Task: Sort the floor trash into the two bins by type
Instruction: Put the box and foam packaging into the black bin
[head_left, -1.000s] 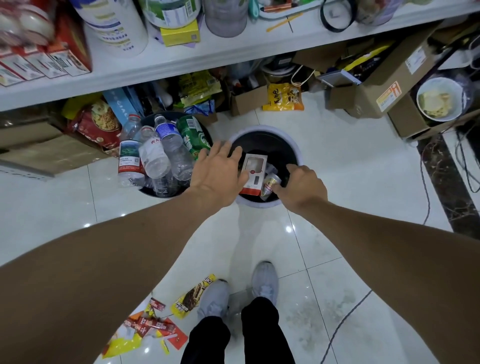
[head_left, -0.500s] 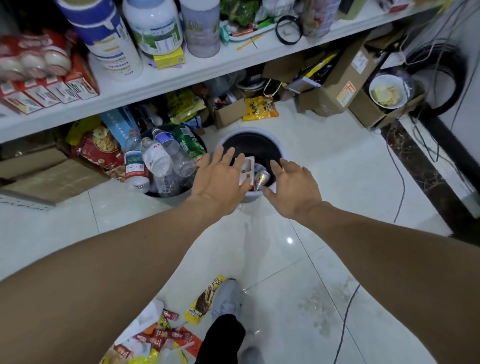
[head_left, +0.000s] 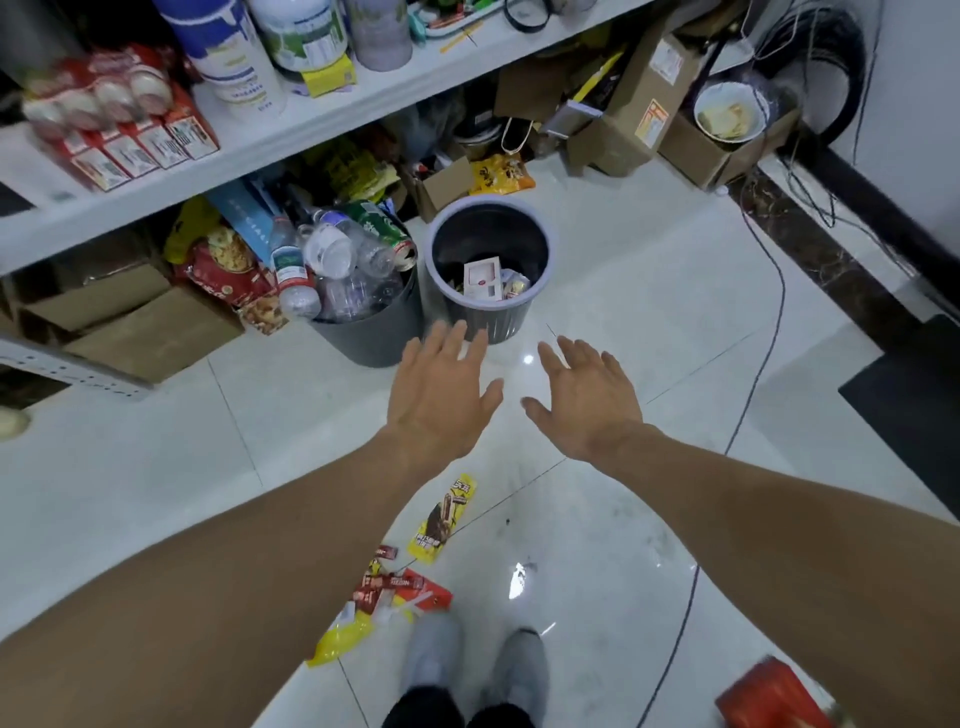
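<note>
Two grey bins stand side by side under a shelf. The left bin (head_left: 363, 340) is heaped with plastic bottles (head_left: 332, 254) and a green can (head_left: 382, 228). The right bin (head_left: 439, 244) holds a white and red box (head_left: 483, 280) and small wrappers. My left hand (head_left: 441, 395) and my right hand (head_left: 587, 400) hover empty in front of the bins, fingers spread, backs up. On the tiles near my feet lie a yellow snack wrapper (head_left: 441, 519), a pile of red and yellow wrappers (head_left: 384, 592) and a red packet (head_left: 769, 696) at the lower right.
A white shelf (head_left: 311, 119) with tubs and cartons overhangs the bins. Cardboard boxes (head_left: 639, 104) and snack bags crowd the floor beneath it. A black cable (head_left: 748, 405) runs across the tiles on the right. My grey shoes (head_left: 467, 660) stand at the bottom.
Both hands have drawn back from over the right bin toward me, and the right hand has opened. The white box and small cup now lie in the bin. The view has pulled away.
</note>
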